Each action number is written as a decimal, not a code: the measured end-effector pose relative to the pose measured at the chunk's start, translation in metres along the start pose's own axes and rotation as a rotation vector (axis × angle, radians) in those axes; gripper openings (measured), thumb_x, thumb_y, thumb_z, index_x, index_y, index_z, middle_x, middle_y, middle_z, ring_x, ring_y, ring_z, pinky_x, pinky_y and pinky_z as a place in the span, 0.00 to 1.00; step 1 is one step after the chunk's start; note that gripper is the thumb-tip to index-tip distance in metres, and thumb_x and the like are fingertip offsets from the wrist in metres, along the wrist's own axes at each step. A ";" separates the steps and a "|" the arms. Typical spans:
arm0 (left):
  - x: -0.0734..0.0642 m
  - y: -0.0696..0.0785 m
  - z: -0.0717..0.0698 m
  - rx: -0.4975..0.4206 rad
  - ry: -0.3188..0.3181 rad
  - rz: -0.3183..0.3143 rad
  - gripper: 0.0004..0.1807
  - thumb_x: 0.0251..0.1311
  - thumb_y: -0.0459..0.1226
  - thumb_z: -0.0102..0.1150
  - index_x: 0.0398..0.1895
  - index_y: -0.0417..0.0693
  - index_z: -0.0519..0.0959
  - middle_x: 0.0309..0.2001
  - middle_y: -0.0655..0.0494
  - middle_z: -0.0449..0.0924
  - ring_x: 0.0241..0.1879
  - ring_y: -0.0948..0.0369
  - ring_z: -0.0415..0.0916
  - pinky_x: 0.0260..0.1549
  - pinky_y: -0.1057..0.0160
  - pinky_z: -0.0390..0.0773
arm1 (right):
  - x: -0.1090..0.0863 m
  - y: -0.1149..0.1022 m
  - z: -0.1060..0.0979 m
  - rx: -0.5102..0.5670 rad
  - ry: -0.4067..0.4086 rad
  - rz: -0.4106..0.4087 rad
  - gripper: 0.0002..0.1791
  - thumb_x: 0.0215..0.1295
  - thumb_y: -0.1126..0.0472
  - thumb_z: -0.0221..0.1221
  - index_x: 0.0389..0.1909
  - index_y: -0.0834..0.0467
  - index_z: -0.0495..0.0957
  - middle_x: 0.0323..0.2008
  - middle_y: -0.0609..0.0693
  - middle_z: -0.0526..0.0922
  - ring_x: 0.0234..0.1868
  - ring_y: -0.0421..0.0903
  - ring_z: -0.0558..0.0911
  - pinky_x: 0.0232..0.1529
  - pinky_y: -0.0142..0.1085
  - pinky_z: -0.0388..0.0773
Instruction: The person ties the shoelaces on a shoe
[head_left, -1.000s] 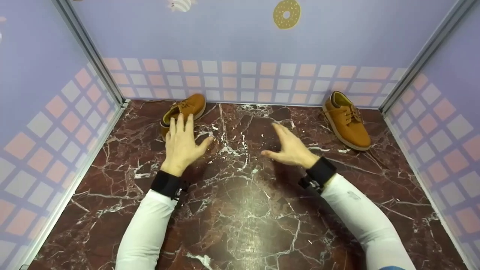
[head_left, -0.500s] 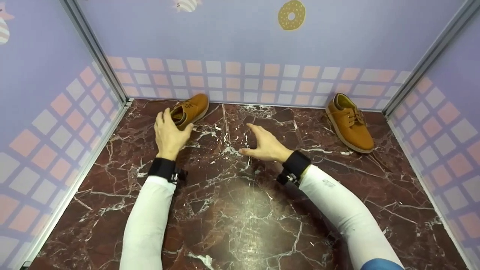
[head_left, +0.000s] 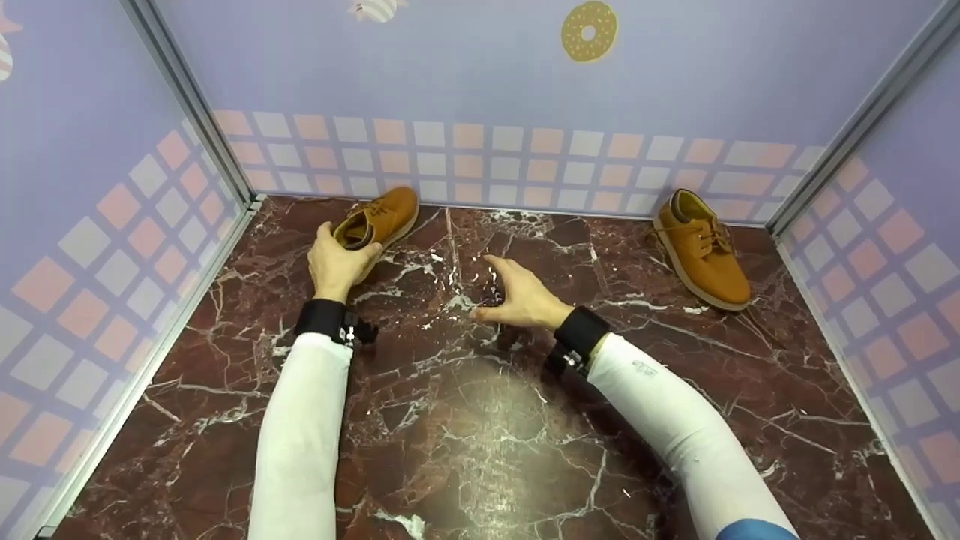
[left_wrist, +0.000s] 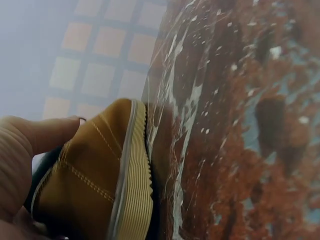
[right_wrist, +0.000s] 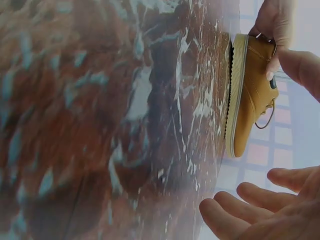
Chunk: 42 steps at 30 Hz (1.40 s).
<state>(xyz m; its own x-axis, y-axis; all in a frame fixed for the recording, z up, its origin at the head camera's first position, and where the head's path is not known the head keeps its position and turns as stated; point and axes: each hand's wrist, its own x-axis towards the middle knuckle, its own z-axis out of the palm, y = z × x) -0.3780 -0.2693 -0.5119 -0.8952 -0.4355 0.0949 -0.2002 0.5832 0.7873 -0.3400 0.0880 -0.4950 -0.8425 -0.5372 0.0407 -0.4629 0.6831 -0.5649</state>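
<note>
Left hand [head_left: 335,259] curls around the heel of the left shoe [head_left: 377,217], thumb and fingers gripping it at the far left of the marble table [head_left: 480,420], near the back wall. Right hand [head_left: 520,296] hovers mid-table, fingers loosely spread, holding nothing. Second shoe [head_left: 701,247] sits far right, untouched, well apart from both hands.

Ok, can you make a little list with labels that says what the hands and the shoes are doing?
left hand: grips the heel of the left shoe
right hand: open, fingers relaxed, holds nothing, over the marble floor
left shoe: tan, near the back wall
right shoe: tan, untouched, by the back right corner
wall: purple, with a donut picture
</note>
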 end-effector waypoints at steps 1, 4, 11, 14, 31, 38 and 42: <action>0.008 -0.007 0.004 0.006 -0.008 0.002 0.63 0.57 0.60 0.82 0.89 0.43 0.60 0.83 0.35 0.71 0.82 0.32 0.68 0.83 0.35 0.68 | 0.001 -0.001 0.001 0.001 0.001 0.001 0.65 0.60 0.40 0.79 0.89 0.62 0.56 0.84 0.68 0.68 0.85 0.66 0.70 0.88 0.60 0.66; 0.016 -0.013 0.004 0.021 -0.032 -0.001 0.67 0.54 0.63 0.83 0.89 0.43 0.60 0.84 0.35 0.71 0.82 0.31 0.69 0.82 0.37 0.70 | 0.005 -0.004 0.006 0.013 -0.006 -0.001 0.65 0.60 0.41 0.80 0.89 0.63 0.57 0.84 0.68 0.69 0.85 0.66 0.70 0.88 0.60 0.66; -0.013 0.019 -0.015 0.106 -0.142 0.006 0.59 0.60 0.55 0.78 0.87 0.37 0.60 0.82 0.30 0.71 0.81 0.33 0.70 0.83 0.38 0.69 | 0.011 -0.011 0.013 0.012 -0.052 0.042 0.60 0.64 0.43 0.75 0.89 0.63 0.57 0.85 0.69 0.66 0.86 0.68 0.67 0.89 0.60 0.64; -0.016 0.025 -0.015 0.150 -0.178 0.024 0.59 0.62 0.56 0.76 0.87 0.34 0.60 0.81 0.28 0.70 0.81 0.33 0.70 0.84 0.38 0.69 | 0.011 -0.012 0.014 -0.012 -0.059 0.059 0.59 0.65 0.43 0.75 0.89 0.62 0.57 0.85 0.69 0.66 0.86 0.68 0.68 0.89 0.60 0.65; -0.034 0.037 0.002 -0.015 -0.292 0.061 0.59 0.62 0.47 0.71 0.91 0.37 0.52 0.85 0.31 0.65 0.83 0.35 0.67 0.86 0.39 0.66 | 0.031 0.021 0.042 0.027 -0.027 0.050 0.61 0.63 0.36 0.74 0.88 0.61 0.59 0.83 0.68 0.70 0.83 0.67 0.72 0.86 0.61 0.69; -0.047 0.047 0.008 -0.042 -0.334 0.090 0.51 0.58 0.44 0.74 0.82 0.36 0.64 0.74 0.32 0.78 0.73 0.37 0.77 0.79 0.38 0.75 | 0.009 -0.021 0.016 0.163 -0.042 0.076 0.56 0.69 0.43 0.71 0.88 0.66 0.58 0.84 0.68 0.69 0.83 0.66 0.72 0.88 0.57 0.68; -0.060 0.054 0.017 -0.024 -0.380 0.100 0.49 0.58 0.44 0.74 0.81 0.36 0.65 0.72 0.32 0.79 0.71 0.38 0.79 0.76 0.38 0.78 | 0.010 -0.023 0.015 0.186 -0.049 0.104 0.57 0.72 0.38 0.69 0.89 0.63 0.56 0.82 0.68 0.72 0.80 0.65 0.76 0.85 0.56 0.72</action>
<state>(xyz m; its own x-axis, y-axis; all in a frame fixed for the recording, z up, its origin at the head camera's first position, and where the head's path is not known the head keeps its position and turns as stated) -0.3417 -0.1995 -0.4855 -0.9944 -0.0896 -0.0565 -0.0988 0.5921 0.7998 -0.3335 0.0598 -0.4943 -0.8664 -0.4953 -0.0633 -0.3116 0.6354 -0.7065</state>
